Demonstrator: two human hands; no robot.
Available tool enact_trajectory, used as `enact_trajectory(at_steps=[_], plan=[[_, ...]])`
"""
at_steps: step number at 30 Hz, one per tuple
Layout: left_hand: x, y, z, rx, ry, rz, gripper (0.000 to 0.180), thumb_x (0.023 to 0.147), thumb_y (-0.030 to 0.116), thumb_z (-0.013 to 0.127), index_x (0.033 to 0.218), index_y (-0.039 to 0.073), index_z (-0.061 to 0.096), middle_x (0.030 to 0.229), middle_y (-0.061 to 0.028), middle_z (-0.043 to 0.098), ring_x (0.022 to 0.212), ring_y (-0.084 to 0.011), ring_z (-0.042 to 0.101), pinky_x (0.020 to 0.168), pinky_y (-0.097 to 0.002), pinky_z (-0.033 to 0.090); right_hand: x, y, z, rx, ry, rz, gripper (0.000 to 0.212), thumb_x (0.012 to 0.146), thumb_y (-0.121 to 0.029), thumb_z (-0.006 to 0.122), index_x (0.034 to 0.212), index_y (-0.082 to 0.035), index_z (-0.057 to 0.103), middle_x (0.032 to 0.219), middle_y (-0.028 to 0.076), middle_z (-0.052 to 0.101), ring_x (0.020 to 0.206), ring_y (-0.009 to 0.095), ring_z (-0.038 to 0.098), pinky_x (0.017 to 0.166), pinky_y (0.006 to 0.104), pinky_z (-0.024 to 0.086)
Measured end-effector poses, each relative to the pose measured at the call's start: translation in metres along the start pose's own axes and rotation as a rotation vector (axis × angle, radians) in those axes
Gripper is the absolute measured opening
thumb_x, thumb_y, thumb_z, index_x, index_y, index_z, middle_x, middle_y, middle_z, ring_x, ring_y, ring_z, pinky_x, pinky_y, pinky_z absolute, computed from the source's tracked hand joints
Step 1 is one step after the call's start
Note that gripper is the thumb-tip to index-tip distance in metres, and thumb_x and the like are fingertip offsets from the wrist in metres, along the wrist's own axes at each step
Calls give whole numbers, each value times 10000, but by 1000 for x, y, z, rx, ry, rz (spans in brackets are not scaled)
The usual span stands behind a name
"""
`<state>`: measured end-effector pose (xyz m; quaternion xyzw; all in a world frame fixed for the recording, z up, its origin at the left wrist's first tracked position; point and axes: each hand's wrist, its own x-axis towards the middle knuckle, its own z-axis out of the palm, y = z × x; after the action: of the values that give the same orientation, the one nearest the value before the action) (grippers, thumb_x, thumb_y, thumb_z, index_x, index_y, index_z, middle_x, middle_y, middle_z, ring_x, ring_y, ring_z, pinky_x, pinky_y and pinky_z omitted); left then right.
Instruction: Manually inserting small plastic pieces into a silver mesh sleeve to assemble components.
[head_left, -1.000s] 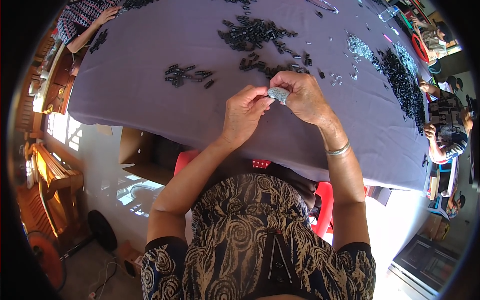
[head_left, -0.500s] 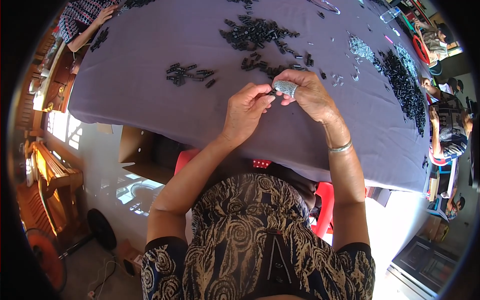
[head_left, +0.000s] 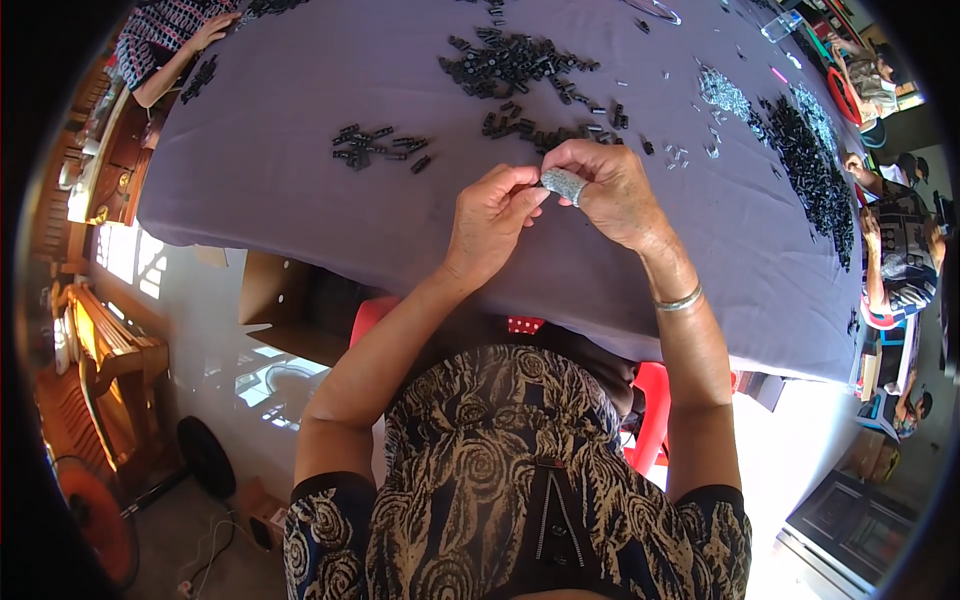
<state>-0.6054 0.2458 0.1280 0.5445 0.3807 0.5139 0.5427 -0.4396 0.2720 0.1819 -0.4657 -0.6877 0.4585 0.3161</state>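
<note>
My left hand (head_left: pixel 492 220) and my right hand (head_left: pixel 615 195) meet above the near part of the cloth-covered table. Between their pinched fingertips is a small black part (head_left: pixel 543 185), mostly hidden by the fingers. A silvery grey finger cover (head_left: pixel 565 185) sits on one digit of my right hand and presses close to the part. Just beyond my hands lies a loose group of short black cylindrical pieces (head_left: pixel 510 126). Farther off is a larger heap of similar pieces (head_left: pixel 510 62). A smaller cluster of black pieces (head_left: pixel 365 148) rests to the left.
On the right of the purple-grey tablecloth (head_left: pixel 270 130) are a pile of clear small parts (head_left: pixel 722 92) and a long black pile (head_left: pixel 808 180). A co-worker's hand (head_left: pixel 212 30) rests at the far left. Other people sit along the right side. An open cardboard box (head_left: pixel 270 295) stands below the table edge.
My right hand has turned slightly, its covered digit moving a little left and over the small black part, which is now more hidden. My left hand has stayed nearly still.
</note>
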Motion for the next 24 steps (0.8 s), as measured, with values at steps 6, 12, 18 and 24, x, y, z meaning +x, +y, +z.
enact_trajectory(at_steps=[6,12,18,24], plan=[[1,1,0,-121,34,-69,136,877,52,609,994,-17,612,885,-23,589,712,-78,578,625,-212,488,1,-4,7,105,93,9,64,806,-2,628,857,-10,665,712,-6,611,635,55,530,559,207,453],[1,-1,0,-205,28,-9,149,870,43,618,1005,-16,611,879,-21,586,728,-86,575,659,-212,483,-1,-4,0,231,52,15,109,870,-101,597,935,-44,662,762,-6,603,649,45,514,556,194,447],[-1,4,0,-213,-18,112,195,856,8,624,1049,-16,605,999,-30,517,853,-101,557,758,-236,485,-6,1,-3,527,20,233,421,914,-446,520,955,-36,604,735,10,525,590,72,443,468,210,369],[-3,16,9,-402,-43,163,190,840,-38,622,1028,-21,603,1029,-52,463,892,-117,555,781,-235,488,-12,12,8,697,-208,333,555,871,-638,434,860,-91,533,722,13,479,558,71,390,443,215,311]])
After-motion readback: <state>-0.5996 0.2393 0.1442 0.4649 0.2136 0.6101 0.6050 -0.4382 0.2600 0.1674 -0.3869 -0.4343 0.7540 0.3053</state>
